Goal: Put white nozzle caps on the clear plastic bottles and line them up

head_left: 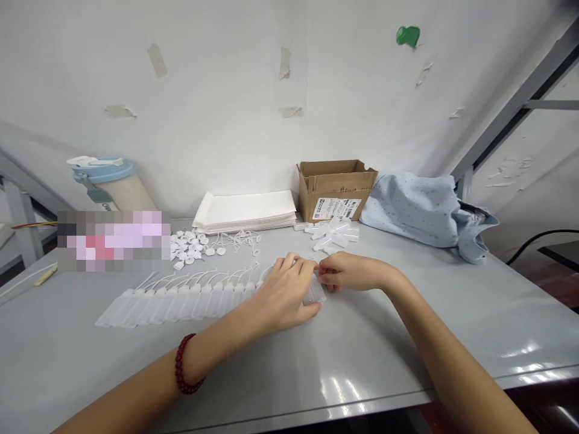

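A row of flat, translucent plastic sleeves (181,304) lies overlapped on the table, each topped with a white cap and a thin loop of cord. My left hand (287,295) curves over the right end of this row, its fingers bent and its thumb against a clear sleeve (315,293). Right beside it, at the sleeve's upper end, my right hand (346,271) has its fingers pinched together; what lies between them is hidden. Behind my hands is a small pile of loose clear sleeves (337,234).
White caps (187,248) and corded loops (244,239) are scattered at the back left. Behind them lie stacked white envelopes (248,208). An open cardboard box (335,190) and a light blue cloth (411,208) stand along the wall; a blue-lidded bottle (113,181) stands left.
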`<state>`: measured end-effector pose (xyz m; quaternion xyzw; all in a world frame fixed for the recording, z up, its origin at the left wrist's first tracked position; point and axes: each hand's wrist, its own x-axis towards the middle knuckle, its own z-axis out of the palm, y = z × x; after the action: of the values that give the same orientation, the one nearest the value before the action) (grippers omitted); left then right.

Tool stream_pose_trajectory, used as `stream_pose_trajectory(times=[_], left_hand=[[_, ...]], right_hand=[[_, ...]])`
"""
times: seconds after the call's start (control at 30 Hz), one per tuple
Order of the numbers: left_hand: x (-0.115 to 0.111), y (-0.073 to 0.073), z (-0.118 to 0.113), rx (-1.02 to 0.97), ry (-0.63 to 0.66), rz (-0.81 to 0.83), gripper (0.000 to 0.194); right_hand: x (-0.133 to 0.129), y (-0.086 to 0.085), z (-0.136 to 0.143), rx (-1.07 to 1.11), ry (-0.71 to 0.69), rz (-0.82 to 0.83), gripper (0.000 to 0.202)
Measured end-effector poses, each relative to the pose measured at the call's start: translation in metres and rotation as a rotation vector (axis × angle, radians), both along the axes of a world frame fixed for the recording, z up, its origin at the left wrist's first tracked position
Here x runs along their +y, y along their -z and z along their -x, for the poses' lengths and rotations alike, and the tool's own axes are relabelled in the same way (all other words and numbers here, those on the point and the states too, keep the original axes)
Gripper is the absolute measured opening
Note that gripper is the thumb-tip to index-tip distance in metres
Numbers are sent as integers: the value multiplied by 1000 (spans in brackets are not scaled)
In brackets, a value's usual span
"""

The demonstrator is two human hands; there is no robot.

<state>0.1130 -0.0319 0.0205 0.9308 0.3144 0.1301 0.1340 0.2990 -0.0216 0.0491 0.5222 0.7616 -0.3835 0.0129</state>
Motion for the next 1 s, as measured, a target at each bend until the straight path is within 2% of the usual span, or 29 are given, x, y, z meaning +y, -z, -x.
stream_pose_trajectory(times=[0.13, 0.23, 0.37, 0.5, 0.7, 1.0], left_hand=[[2, -8, 4, -81, -41, 23, 43], [13, -15, 15, -167, -124, 10, 34], [38, -14, 40, -114, -307, -82, 32], [58, -5, 63, -62, -337, -60, 36], [60, 4, 73, -38, -295, -28, 36], [62, -1, 83, -35, -283, -3, 32]], right_hand=[[0, -3, -6, -5, 19, -17, 18], [1, -5, -12, 4, 49, -88, 19], [6, 0, -11, -11, 188, -350, 17], [16, 14, -4, -81, 301, -632, 28], [28, 38, -6, -117, 180, -721, 34], [39, 55, -12, -98, 114, -829, 32]])
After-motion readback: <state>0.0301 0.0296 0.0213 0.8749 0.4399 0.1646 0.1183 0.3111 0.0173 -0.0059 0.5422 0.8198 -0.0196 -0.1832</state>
